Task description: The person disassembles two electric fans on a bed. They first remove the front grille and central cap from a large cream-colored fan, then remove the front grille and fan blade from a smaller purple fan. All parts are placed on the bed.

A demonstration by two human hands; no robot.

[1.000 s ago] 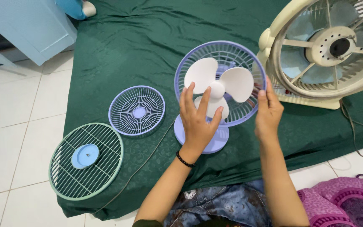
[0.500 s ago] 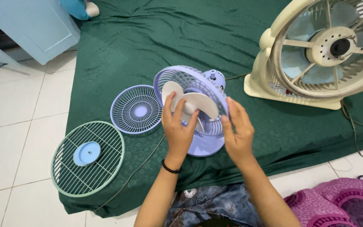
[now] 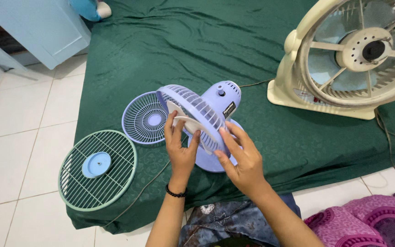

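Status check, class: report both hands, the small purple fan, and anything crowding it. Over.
Left hand on white blade. Right hand grips purple fan rear grille. Loose purple grille touches its left.

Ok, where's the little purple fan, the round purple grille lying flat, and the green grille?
little purple fan (image 3: 221, 100), head view, on its motor housing.
round purple grille (image 3: 145, 118), head view, on its centre hub.
green grille (image 3: 115, 171), head view, on its wire bars.

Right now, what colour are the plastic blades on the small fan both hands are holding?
White, on the small lilac plastic fan; the head view shows the blades best.
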